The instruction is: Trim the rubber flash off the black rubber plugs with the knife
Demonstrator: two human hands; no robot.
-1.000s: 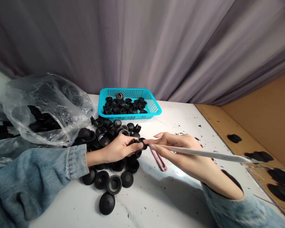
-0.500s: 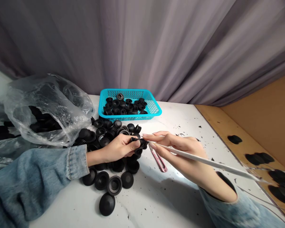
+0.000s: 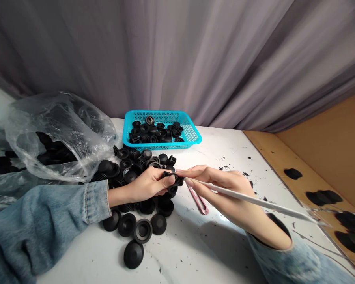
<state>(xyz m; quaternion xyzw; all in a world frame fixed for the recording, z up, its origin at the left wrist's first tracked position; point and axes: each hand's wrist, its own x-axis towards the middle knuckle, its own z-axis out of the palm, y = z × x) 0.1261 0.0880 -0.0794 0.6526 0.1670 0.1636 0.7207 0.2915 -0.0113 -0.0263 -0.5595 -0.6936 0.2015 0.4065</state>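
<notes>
From my station I see the plastic bag (image 3: 93, 130) left of the blue basket (image 3: 162, 146). In front of that basket, over piled caps (image 3: 130, 176), the left hand (image 3: 149, 184) has its grip pinching a black cap (image 3: 178, 180); a pink tool (image 3: 197, 202) lies on the desk (image 3: 225, 146); front-right, the right hand (image 3: 236, 183) pinches a slim pale tool (image 3: 263, 203).

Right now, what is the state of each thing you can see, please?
Left hand, closed on a black cap
Right hand, closed on a pale slim tool
Blue basket, upright, partly filled
Plastic bag, crumpled, dark pieces inside
Pink tool, lying, partly hidden
Table, littered with scraps
Curtain, hanging in folds
</notes>
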